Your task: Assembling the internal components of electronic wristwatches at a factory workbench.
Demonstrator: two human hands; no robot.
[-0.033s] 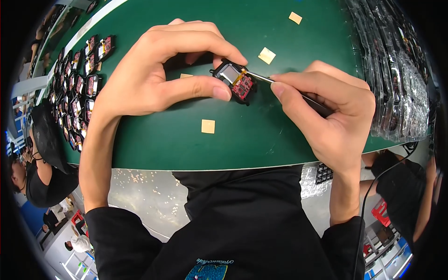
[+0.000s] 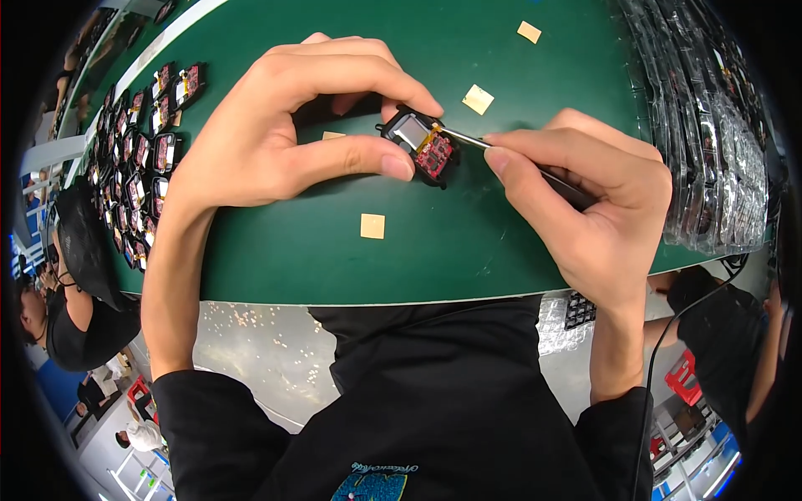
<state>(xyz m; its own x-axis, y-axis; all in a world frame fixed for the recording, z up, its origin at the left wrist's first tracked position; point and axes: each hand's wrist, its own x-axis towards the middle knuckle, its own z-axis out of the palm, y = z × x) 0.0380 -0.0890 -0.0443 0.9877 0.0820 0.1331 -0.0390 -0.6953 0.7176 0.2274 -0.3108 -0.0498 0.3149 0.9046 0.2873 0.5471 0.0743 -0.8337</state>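
Note:
Between the thumb and fingers of my left hand (image 2: pixel 309 125) is a small black device housing (image 2: pixel 422 146), tilted on the green table. Inside it show a silvery-grey block, a red circuit board (image 2: pixel 435 156) and a strip of yellow tape (image 2: pixel 429 139). My right hand (image 2: pixel 593 179) is closed round a pair of slim metal tweezers (image 2: pixel 468 140). Their tip touches the housing's upper right edge, by the end of the yellow tape. Whether anything is pinched at the tip is too small to tell.
Several similar open housings (image 2: pixel 160 154) stand in rows at the left. Small cream paper squares (image 2: pixel 373 226) lie scattered on the green table (image 2: pixel 284 259). Stacked clear plastic trays (image 2: pixel 710 159) line the right side. Other people (image 2: pixel 710 334) sit at both sides. A black cable hangs at right.

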